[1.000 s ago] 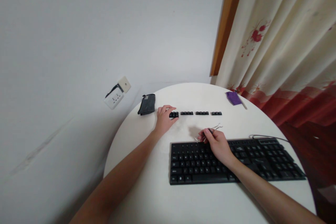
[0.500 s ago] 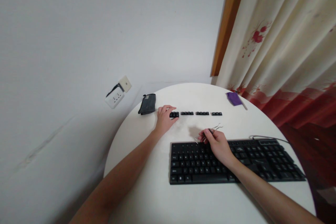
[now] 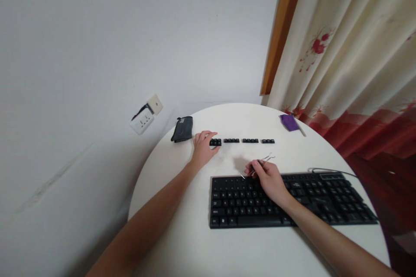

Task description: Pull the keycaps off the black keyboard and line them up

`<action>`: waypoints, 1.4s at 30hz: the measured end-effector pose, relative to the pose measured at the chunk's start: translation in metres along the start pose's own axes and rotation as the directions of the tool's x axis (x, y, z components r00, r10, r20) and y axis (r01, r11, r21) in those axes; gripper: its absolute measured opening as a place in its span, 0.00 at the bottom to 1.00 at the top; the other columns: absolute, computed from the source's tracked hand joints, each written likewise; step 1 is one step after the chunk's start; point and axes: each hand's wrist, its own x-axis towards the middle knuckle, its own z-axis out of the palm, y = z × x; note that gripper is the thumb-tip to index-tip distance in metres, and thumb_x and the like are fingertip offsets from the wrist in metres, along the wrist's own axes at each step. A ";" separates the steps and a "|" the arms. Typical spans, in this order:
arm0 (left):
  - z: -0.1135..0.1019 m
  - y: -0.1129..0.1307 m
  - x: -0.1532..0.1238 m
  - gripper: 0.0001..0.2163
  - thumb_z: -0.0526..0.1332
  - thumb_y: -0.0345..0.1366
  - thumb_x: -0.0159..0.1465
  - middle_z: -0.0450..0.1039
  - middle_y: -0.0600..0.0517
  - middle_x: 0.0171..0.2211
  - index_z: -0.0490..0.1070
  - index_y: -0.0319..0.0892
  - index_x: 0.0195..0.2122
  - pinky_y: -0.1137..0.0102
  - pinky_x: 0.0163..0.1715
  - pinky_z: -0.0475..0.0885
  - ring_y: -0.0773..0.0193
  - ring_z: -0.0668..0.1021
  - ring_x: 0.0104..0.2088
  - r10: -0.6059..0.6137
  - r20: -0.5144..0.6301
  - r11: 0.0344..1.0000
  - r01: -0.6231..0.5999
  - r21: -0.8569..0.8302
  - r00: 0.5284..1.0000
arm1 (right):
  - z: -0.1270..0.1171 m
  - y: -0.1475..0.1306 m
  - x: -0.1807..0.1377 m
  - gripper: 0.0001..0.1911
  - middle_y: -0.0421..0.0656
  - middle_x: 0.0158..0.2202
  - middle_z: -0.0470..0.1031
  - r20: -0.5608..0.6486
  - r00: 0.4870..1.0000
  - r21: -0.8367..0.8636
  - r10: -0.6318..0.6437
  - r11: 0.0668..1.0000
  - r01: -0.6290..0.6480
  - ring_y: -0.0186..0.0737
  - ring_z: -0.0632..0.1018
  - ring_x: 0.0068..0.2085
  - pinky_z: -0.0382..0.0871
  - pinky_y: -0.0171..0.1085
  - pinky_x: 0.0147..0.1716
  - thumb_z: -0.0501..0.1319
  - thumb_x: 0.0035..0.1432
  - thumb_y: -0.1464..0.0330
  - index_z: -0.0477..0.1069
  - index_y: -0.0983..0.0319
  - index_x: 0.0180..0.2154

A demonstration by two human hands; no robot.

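Toward the far side of the round white table, my left hand (image 3: pixel 203 147) rests at the left end of a line of black keycaps. Its thumb and index finger are spread on either side of the leftmost keycap group (image 3: pixel 215 142), and the palm side is partly hidden. My right hand (image 3: pixel 264 177) is closed around a wire keycap puller (image 3: pixel 268 157), whose thin metal ends stick out on both sides of the fingers. That hand is over the top rows of the black keyboard (image 3: pixel 260 220), where bare key positions show along the upper left.
Three more keycap groups (image 3: pixel 231 140) continue the line rightward. A dark zip pouch (image 3: pixel 183 129) lies left of my left hand. At the back right is a purple item (image 3: pixel 289 122) with a pale stick. The keyboard cable (image 3: pixel 334 169) curls behind; a wall and curtain (image 3: pixel 357 73) border the table.
Both hands hold almost the same places. The right hand with the keycap puller has shifted very slightly; the keycaps look unchanged.
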 end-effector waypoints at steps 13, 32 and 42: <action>-0.006 0.007 0.002 0.19 0.66 0.33 0.58 0.70 0.48 0.49 0.72 0.46 0.51 0.57 0.54 0.63 0.53 0.69 0.50 0.033 -0.037 0.994 -0.036 -0.099 0.999 | -0.012 -0.007 0.001 0.21 0.41 0.25 0.72 0.042 0.997 -0.122 -0.059 0.990 0.064 0.36 0.71 0.26 0.64 0.35 0.27 0.55 0.65 0.54 0.75 0.63 0.34; -0.022 0.096 -0.043 0.05 0.58 0.29 0.64 0.73 0.52 0.33 0.72 0.40 0.32 0.71 0.39 0.69 0.65 0.75 0.35 0.438 0.483 0.845 -0.164 -0.509 0.758 | -0.024 -0.024 -0.006 0.11 0.41 0.32 0.76 0.467 0.845 -0.261 -0.261 0.872 0.414 0.38 0.75 0.34 0.68 0.36 0.38 0.57 0.68 0.64 0.72 0.61 0.33; -0.023 0.096 -0.045 0.05 0.57 0.29 0.64 0.72 0.50 0.39 0.73 0.41 0.35 0.69 0.43 0.71 0.63 0.75 0.39 0.468 0.444 0.811 -0.172 -0.559 0.764 | -0.020 -0.023 -0.005 0.16 0.43 0.29 0.76 0.391 0.888 -0.410 -0.240 0.819 0.402 0.41 0.75 0.32 0.67 0.37 0.35 0.55 0.68 0.61 0.73 0.60 0.30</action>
